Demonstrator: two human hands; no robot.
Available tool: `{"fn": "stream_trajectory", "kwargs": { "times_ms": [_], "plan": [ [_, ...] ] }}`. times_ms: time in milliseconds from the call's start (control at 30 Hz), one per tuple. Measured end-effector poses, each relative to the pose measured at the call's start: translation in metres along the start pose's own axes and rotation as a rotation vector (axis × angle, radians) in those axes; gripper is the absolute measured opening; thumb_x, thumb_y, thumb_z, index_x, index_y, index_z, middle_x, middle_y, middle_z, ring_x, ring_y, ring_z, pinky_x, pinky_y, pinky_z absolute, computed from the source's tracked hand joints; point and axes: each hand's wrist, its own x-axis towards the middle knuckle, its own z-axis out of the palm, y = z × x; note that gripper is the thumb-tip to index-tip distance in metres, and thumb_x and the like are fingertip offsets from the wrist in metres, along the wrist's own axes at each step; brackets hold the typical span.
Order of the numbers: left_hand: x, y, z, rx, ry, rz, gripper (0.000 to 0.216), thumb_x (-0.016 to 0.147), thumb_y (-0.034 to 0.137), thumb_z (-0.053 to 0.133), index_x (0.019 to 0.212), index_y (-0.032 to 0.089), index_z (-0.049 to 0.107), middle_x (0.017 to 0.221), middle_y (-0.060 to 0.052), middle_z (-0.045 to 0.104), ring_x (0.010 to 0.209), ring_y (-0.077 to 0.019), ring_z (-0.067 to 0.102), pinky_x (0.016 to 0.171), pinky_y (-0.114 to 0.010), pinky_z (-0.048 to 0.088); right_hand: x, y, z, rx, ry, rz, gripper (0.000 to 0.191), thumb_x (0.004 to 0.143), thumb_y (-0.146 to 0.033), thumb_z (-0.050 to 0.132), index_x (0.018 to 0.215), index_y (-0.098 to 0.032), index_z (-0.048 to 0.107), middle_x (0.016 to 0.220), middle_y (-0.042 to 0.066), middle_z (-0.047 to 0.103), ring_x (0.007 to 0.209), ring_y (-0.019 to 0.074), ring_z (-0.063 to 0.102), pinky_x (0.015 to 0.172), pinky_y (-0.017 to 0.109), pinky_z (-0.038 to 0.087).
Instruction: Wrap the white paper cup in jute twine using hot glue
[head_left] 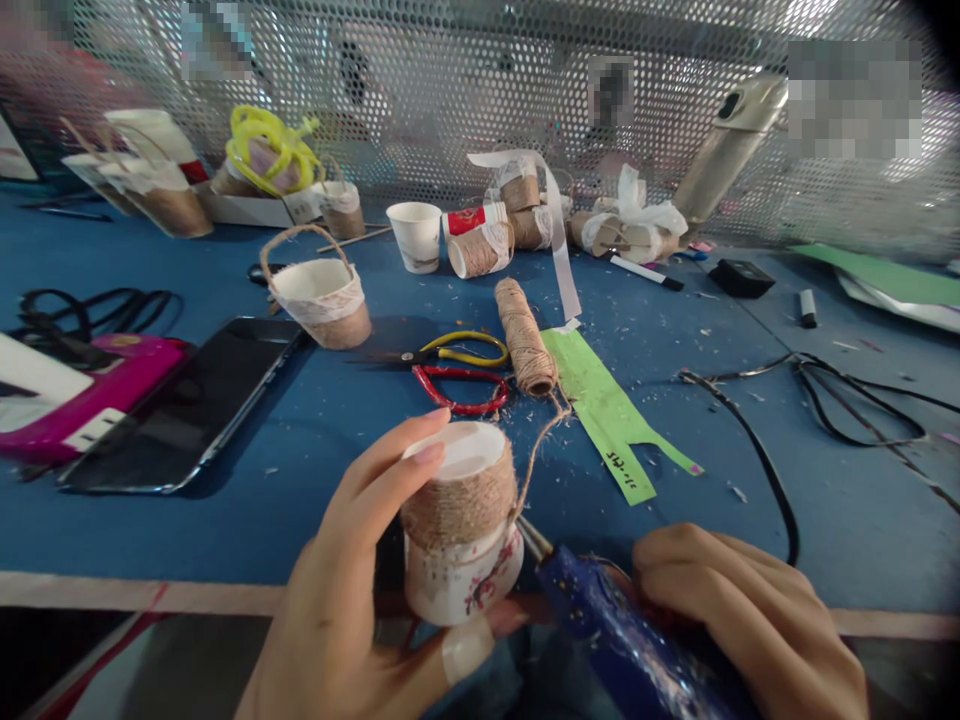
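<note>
My left hand [352, 580] grips a paper cup [480, 580] held bottom up, its thumb wearing a bandage. Brown twine is wound around the cup's upper half, while the printed lower half is bare. My right hand [742, 600] is closed around a blue glue gun [600, 620], whose metal nozzle meets the cup's right side where the loose strand leaves it. That strand runs up to a twine spool [525, 340] on the table. Scissors [457, 370] with one yellow and one red handle lie just behind the cup.
A black phone [195, 400] and a magenta device [97, 400] lie at left. Twine-wrapped basket cups [322, 300] stand farther back, near a white cup [416, 237]. Green paper [600, 410] lies right of the spool. A black cable [757, 460] curves across the right. Perforated metal [442, 90] closes off the back.
</note>
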Motion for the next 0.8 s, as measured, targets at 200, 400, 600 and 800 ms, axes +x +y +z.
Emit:
{"fn": "stream_trajectory", "kwargs": {
  "times_ms": [200, 400, 600, 800],
  "plan": [
    [-0.0020, -0.0009, 0.0001, -0.019, 0.003, -0.019, 0.085, 0.103, 0.068, 0.094, 0.179, 0.051, 0.060, 0.183, -0.007, 0.071, 0.159, -0.0439, 0.080, 0.130, -0.066, 0.075, 0.0005, -0.0016, -0.0037, 0.021, -0.035, 0.012, 0.041, 0.136, -0.049, 0.042, 0.106, -0.027, 0.058, 0.081, -0.004, 0.070, 0.054, 0.0116, 0.064, 0.059, 0.029, 0.050],
    [-0.0020, 0.0005, -0.0001, -0.017, 0.004, -0.014, 0.084, 0.105, 0.070, 0.091, 0.180, 0.052, 0.058, 0.184, -0.006, 0.070, 0.158, -0.0442, 0.081, 0.129, -0.069, 0.076, -0.0026, -0.0007, -0.0029, 0.016, -0.044, 0.029, 0.041, 0.136, -0.049, 0.044, 0.105, -0.027, 0.059, 0.082, -0.003, 0.070, 0.061, 0.0123, 0.071, 0.061, 0.029, 0.050],
    [-0.0010, -0.0004, 0.0000, -0.031, 0.008, -0.025, 0.084, 0.103, 0.070, 0.093, 0.179, 0.052, 0.060, 0.184, -0.004, 0.070, 0.161, -0.0424, 0.079, 0.129, -0.064, 0.076, -0.0030, 0.0005, -0.0023, 0.029, -0.020, 0.008, 0.039, 0.136, -0.046, 0.045, 0.106, -0.026, 0.060, 0.083, -0.003, 0.069, 0.062, 0.0119, 0.073, 0.062, 0.028, 0.051],
    [-0.0045, -0.0021, 0.0001, -0.016, -0.003, -0.023, 0.086, 0.103, 0.066, 0.094, 0.180, 0.049, 0.059, 0.187, -0.006, 0.067, 0.161, -0.0412, 0.078, 0.131, -0.061, 0.074, -0.0041, 0.0007, -0.0020, 0.032, -0.028, 0.025, 0.038, 0.136, -0.042, 0.044, 0.105, -0.027, 0.058, 0.082, -0.003, 0.070, 0.061, 0.0126, 0.072, 0.061, 0.028, 0.051]
  ]
}}
